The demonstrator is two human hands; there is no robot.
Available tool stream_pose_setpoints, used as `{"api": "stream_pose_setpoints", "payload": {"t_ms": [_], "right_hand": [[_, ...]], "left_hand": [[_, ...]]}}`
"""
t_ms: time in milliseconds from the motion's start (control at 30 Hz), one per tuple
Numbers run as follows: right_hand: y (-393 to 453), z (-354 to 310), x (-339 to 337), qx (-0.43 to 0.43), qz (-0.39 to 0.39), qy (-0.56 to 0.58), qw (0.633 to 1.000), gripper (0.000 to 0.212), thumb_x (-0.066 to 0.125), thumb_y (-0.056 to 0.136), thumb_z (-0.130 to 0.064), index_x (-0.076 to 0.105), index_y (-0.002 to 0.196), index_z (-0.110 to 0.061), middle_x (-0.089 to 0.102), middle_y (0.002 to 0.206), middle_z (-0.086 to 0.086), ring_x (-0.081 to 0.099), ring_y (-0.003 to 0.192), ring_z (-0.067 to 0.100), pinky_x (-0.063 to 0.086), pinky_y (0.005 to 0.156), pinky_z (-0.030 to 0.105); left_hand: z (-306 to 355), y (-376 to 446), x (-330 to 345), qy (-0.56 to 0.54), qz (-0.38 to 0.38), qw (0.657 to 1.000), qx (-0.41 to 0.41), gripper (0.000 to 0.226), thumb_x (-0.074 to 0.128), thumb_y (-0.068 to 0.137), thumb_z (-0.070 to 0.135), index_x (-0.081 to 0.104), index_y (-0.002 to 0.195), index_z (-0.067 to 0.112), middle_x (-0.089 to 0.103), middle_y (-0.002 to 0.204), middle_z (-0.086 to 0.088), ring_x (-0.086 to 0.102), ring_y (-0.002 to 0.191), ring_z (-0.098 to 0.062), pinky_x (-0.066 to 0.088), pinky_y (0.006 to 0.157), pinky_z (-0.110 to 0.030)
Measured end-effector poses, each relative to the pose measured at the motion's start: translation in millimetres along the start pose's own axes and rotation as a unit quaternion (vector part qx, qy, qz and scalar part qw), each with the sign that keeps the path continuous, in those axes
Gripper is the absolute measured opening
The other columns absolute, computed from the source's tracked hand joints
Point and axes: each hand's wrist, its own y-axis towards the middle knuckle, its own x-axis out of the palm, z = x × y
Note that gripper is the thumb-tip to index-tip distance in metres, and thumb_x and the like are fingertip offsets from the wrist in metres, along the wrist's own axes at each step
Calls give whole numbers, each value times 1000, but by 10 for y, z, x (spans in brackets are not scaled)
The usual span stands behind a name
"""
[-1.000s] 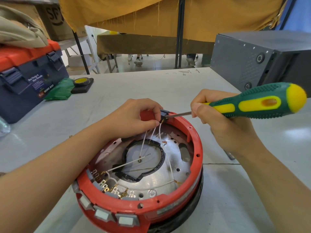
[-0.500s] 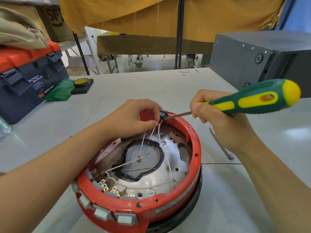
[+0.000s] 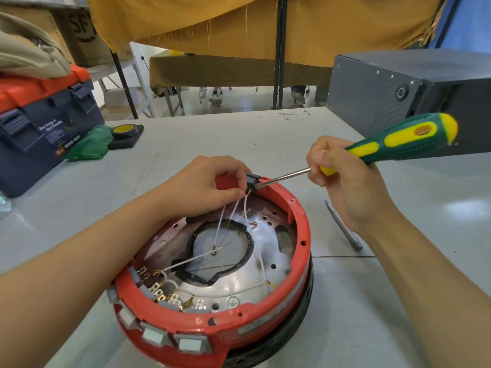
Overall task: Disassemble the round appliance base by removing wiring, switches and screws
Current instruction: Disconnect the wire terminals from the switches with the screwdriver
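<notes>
round red base (image 3: 300, 251), left hand (image 3: 204, 187) pinching black switch (image 3: 252, 180), right hand (image 3: 348, 187) gripping screwdriver (image 3: 393, 144), toolbox (image 3: 47, 128) reads "wing box"

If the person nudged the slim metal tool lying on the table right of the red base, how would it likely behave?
The slim metal tool looks round and thin, so it would probably roll or skid on the smooth table. It lies flat, so tipping seems unlikely. It appears rigid, not floppy like the white wires.
</notes>
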Motion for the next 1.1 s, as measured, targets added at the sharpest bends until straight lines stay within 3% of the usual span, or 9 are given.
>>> {"api": "stream_pose_setpoints", "payload": {"t_ms": [200,267,367,467,567,633,833,967,1100], "right_hand": [[-44,43,151,46,-45,24,998,25,48,70,-13,51,46,-18,38,48,2,39,49,14,38,66,32],[-64,59,286,43,-72,-35,996,21,50,70,-16,48,49,-10,35,47,2,36,51,30,40,61,30],[-42,35,347,40,-51,-27,998,22,49,71,-14,46,52,-4,32,46,6,35,55,43,47,64,46],[-27,-6,255,27,-19,-3,999,23,46,70,-12,49,47,-13,33,52,14,33,49,21,36,51,29],[-6,-34,137,-1,7,9,1000,30,44,72,-11,50,45,-20,38,51,5,32,48,11,34,52,15],[3,-57,81,-16,23,2,1000,31,43,73,-11,51,44,-21,37,50,5,33,49,11,35,54,16],[-59,-133,79,-51,12,-81,995,22,48,66,-26,46,49,-12,36,52,10,34,52,18,41,62,47],[-121,-190,112,-81,-16,-126,989,20,48,69,-25,45,52,-15,42,53,5,37,53,12,31,52,24],[-155,-224,111,-90,-44,-153,983,19,47,74,-8,46,55,-7,43,52,-1,39,53,6,33,52,19]], "left_hand": [[24,-1,5,-14,-2,1000,-2,13,64,82,10,64,80,23,64,111,12,52,106,11,38,85,-5],[35,0,4,-22,-4,1000,-4,13,63,83,9,64,81,22,65,113,11,55,104,7,41,89,-12],[39,-1,-1,-28,0,1000,-8,15,62,84,9,63,80,24,64,117,10,58,103,1,42,92,-15],[31,-9,4,-26,2,1000,-7,17,61,84,9,62,79,25,64,116,10,56,104,5,37,86,-4],[20,-10,2,-27,1,1000,-7,16,61,84,9,63,80,23,64,116,10,55,104,7,36,86,-3],[15,-10,1,-27,0,1000,-2,15,61,84,9,63,80,24,64,115,9,53,104,12,35,85,-2],[2,-11,4,-20,-3,1000,10,11,64,82,10,65,83,21,65,112,9,50,106,16,35,86,-2],[5,-12,2,-20,-4,1000,13,11,66,81,11,66,83,21,65,111,9,51,110,11,37,92,-9],[4,-13,8,-19,2,1000,11,11,68,81,12,66,82,23,64,112,12,51,109,12,37,92,-8]]}}
